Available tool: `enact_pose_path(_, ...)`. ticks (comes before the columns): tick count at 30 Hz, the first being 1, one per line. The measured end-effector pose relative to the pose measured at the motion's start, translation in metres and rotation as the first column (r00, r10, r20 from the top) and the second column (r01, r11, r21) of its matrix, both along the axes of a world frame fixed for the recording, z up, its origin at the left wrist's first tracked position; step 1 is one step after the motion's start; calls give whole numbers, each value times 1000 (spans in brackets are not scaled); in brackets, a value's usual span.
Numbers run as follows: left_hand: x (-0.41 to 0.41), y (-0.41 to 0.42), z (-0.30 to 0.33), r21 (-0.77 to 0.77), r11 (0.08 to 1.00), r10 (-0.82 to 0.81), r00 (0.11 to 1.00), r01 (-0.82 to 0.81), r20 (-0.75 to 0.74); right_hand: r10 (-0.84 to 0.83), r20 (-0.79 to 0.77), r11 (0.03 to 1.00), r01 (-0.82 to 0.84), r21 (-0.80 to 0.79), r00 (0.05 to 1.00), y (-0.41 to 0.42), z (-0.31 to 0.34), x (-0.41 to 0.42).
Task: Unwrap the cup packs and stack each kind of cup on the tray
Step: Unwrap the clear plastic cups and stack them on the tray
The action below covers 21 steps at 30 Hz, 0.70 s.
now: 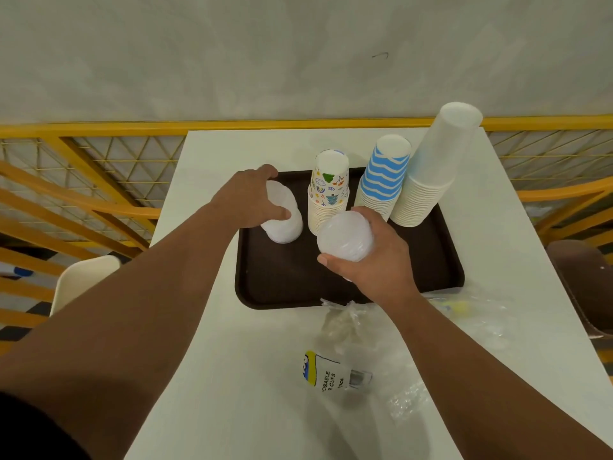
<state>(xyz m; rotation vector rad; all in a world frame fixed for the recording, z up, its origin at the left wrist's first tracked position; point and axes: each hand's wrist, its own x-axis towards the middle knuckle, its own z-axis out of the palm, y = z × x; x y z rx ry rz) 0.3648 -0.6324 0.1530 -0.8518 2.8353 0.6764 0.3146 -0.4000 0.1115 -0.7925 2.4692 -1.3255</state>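
Closest to the camera there's a heap of clear plastic wrapping (351,330) lying crumpled on the white table (205,376), and one piece has a printed label (326,376) with a yellow and blue corner and some text about disposable cups. More loose clear film (471,313) sits off to the right, just past the tray corner.

Next up is the dark brown tray (285,277), sitting flat on the table. The right hand (371,257) is over its middle, fingers and thumb wrapped around a short stack of translucent plastic cups (345,237), which it holds tilted toward the camera. Can't tell whether that stack touches the tray.

The left hand (248,200) is a bit farther back on the left side of the tray, gripping a second stack of translucent cups (282,217) from above; that one looks like it's resting on the tray surface. The two hands are apart, each on its own stack.

Behind them, along the far edge of the tray, three upside-down stacks stand in a row: cups with colourful doodles (328,190), blue-and-white wavy striped cups (384,174) and a tall plain white stack (438,167) leaning right.

A yellow railing (99,134) runs behind the table, with a pale wall (265,54) beyond it.
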Motion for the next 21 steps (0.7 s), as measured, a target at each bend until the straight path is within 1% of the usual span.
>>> enact_pose_path(9,-18,2,-13,-91,994,-56,992,67,117,0,26,999,-1,32,1000,2,-5,-2)
enact_pose_path(13,-15,4,-4,-86,995,-44,985,59,167,-1,32,999,0,32,999,4,-6,-5)
enact_pose_path(14,-12,9,4,-103,994,-29,991,43,132,1,32,1000,-2,26,999,4,-5,-5)
enact_pose_path(15,-8,16,13,-126,992,-9,999,13,39,3,31,1000,-4,19,1000,5,-4,-6)
enact_pose_path(16,-3,27,22,-141,990,11,994,-26,-112,7,31,1000,-8,12,1000,5,-3,-6)
enact_pose_path(17,2,40,32,-128,990,26,958,-65,-285,14,31,1000,-14,1,999,5,0,-6)
enact_pose_path(18,7,54,41,-83,993,39,918,-78,-396,23,34,1000,-23,-15,999,6,2,-5)
enact_pose_path(19,11,68,48,-26,998,43,908,-59,-416,33,39,999,-32,-34,999,6,5,-4)
enact_pose_path(20,15,79,51,30,999,23,933,-13,-359,46,45,998,-43,-54,998,6,8,-3)
enact_pose_path(21,18,88,53,92,995,-14,964,40,-266,62,49,996,-58,-71,997,6,11,-3)
